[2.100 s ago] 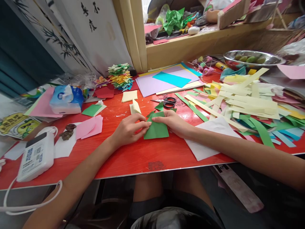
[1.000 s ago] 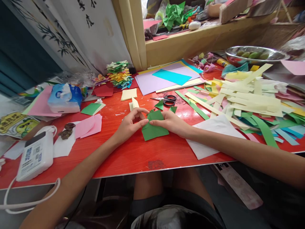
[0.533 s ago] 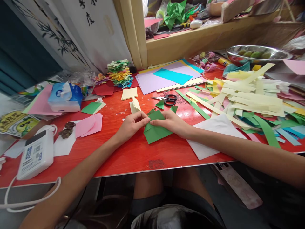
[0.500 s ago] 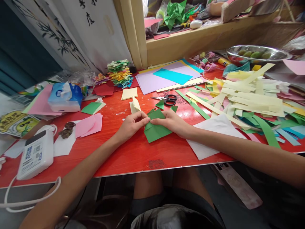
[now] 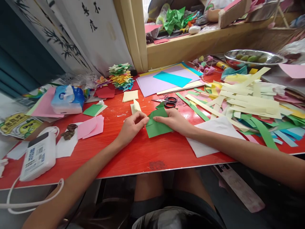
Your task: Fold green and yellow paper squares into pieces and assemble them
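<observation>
A folded piece of green paper (image 5: 157,128) lies on the red table (image 5: 133,156) in front of me. My left hand (image 5: 132,126) pinches its left edge with curled fingers. My right hand (image 5: 173,121) rests on its upper right part, fingers pressed down on a fold. Both hands meet at the paper's top left corner. Black-handled scissors (image 5: 168,101) lie just beyond the hands.
A heap of cut paper strips (image 5: 247,101) fills the right side. Lilac and blue sheets (image 5: 166,81) lie at the back. A stack of folded paper pieces (image 5: 121,76), a tissue pack (image 5: 68,99), pink paper (image 5: 89,127) and a white device (image 5: 38,156) sit left. A white sheet (image 5: 209,136) lies under my right forearm.
The green paper has been turned slightly and folded tighter under my fingers. Both hands stayed on it, shifting a little along its top edge.
</observation>
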A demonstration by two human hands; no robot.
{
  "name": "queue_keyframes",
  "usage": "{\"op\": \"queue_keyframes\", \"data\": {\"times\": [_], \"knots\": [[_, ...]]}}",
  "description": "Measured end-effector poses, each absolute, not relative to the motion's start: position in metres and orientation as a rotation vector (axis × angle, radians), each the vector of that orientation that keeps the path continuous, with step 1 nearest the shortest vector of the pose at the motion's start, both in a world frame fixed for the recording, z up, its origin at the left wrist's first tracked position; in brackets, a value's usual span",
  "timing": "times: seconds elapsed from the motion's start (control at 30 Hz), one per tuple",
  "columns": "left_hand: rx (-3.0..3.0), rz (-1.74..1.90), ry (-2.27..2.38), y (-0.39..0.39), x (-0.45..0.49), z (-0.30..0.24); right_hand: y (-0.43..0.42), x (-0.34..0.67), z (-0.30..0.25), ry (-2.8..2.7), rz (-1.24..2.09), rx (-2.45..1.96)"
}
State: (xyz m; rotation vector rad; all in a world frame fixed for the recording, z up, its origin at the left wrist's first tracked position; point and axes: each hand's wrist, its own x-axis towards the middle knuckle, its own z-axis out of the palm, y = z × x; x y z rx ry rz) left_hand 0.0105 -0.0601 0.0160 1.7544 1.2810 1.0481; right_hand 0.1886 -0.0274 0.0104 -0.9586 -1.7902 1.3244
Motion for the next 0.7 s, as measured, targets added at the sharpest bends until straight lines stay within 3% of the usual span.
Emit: {"op": "queue_keyframes", "data": {"times": [0.47, 0.57, 0.7], "knots": [[1.499, 1.084, 1.163, -0.0542, 0.0068, 0.0139, -0.0334, 0.1911, 0.0083, -2.140, 0.686, -0.807], [1.457, 1.101, 1.157, -0.0540, 0.0061, 0.0140, -0.0342, 0.1914, 0.0124, -2.163, 0.793, -0.737], [1.475, 1.074, 1.166, -0.0547, 0.0061, 0.0156, -0.0342, 0.1909, 0.0158, -1.982, 1.171, -0.709]]}}
